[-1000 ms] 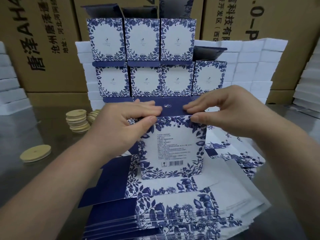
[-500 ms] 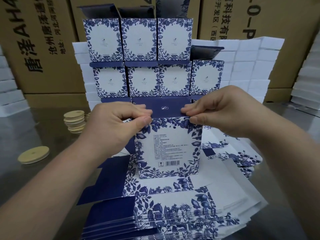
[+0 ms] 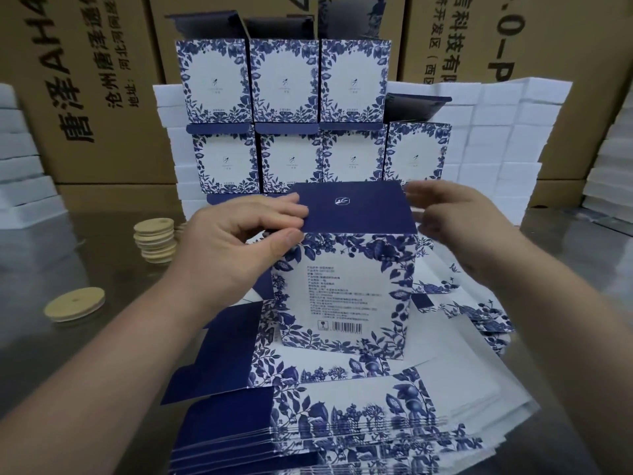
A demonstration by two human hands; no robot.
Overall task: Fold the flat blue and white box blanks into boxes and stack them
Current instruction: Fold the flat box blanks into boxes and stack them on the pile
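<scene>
the box stands upright on the pile of flat blanks on the counter, with its dark blue top flap lying flat over it. my left hand pinches the upper left corner: the fingers lie on the flap's left edge and the thumb presses the front wall just under it. my right hand is blurred beside the flap's right edge, with its fingers loosely spread; i cannot tell if they touch. the finished boxes are stacked behind.

Smooth matt blue-and-white floral card box, pale wooden round discs, glossy reflective grey surface, brown corrugated cardboard cartons
</scene>
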